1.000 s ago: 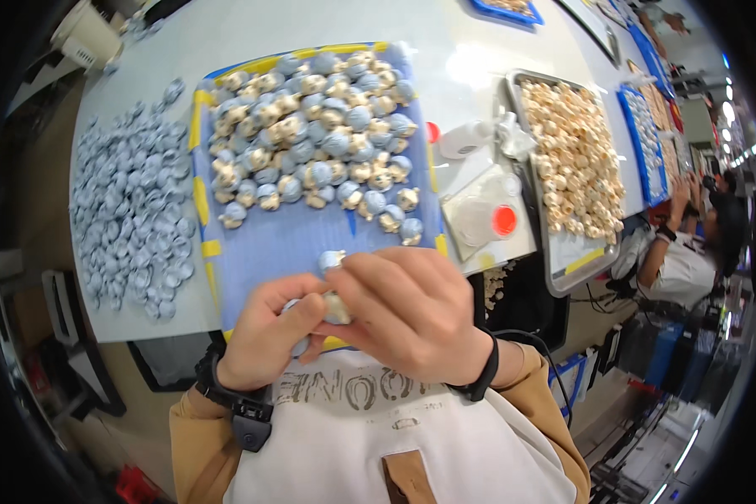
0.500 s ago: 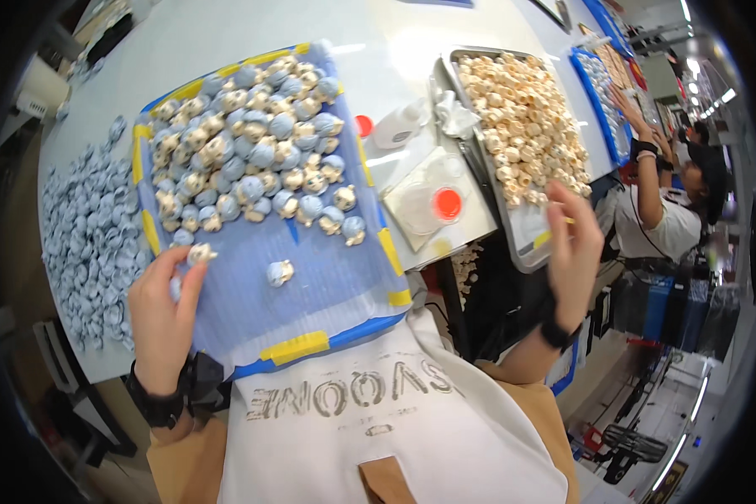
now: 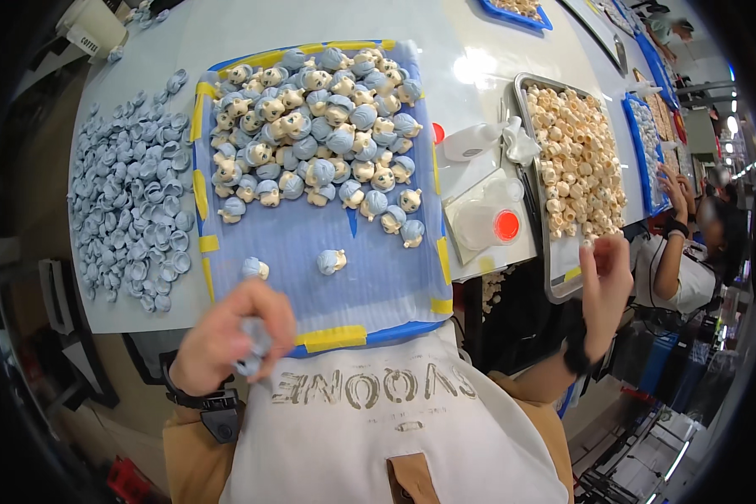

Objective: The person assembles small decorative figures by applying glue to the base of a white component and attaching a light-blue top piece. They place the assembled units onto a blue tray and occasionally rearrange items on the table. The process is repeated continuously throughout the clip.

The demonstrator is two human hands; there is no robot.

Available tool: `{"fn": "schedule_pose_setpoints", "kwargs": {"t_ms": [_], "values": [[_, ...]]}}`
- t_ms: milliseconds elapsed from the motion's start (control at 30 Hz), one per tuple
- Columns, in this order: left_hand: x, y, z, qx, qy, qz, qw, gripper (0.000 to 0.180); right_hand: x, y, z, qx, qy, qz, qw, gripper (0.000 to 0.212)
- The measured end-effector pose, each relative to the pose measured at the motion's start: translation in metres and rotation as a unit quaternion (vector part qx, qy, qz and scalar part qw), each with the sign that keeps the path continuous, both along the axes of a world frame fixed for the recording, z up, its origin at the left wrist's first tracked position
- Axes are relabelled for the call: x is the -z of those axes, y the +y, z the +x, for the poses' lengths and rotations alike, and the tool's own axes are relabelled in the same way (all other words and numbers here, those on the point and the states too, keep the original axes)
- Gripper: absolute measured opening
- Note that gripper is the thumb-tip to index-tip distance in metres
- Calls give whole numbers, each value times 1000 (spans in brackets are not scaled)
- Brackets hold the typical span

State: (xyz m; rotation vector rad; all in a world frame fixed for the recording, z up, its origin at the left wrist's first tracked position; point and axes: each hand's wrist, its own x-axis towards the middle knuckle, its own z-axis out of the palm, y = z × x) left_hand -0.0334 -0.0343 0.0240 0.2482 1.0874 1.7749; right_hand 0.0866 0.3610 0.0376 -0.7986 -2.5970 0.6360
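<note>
Second doll head (image 3: 256, 268) now on tray (image 3: 374, 290)

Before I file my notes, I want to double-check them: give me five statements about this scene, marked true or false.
1. The left hand holds a blue piece. True.
2. The blue shells lie left of the blue tray. True.
3. The right hand is over the blue shells. False: it is at the metal tray's near end.
4. The jar has a green lid. False: the lid is red.
5. A doll head lies apart from the main group. True.
</note>
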Motion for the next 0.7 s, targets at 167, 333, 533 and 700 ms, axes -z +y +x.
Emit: {"fn": "schedule_pose_setpoints", "kwargs": {"t_ms": [167, 333, 533, 700], "values": [[-11, 24, 0, 154, 67, 13, 986, 41, -12, -132, -49, -547, 266, -142, 781, 27], [-14, 21, 3, 114, 22, 1, 993, 42, -7, -166, -72, -497, 310, -67, 808, 20], [-14, 31, 6, 16, 41, -6, 999, 47, -16, -133, -56, -502, 235, -79, 828, 34], [5, 24, 2, -171, -22, 20, 985, 46, -19, -71, -43, -179, 97, 11, 979, 27]]}}
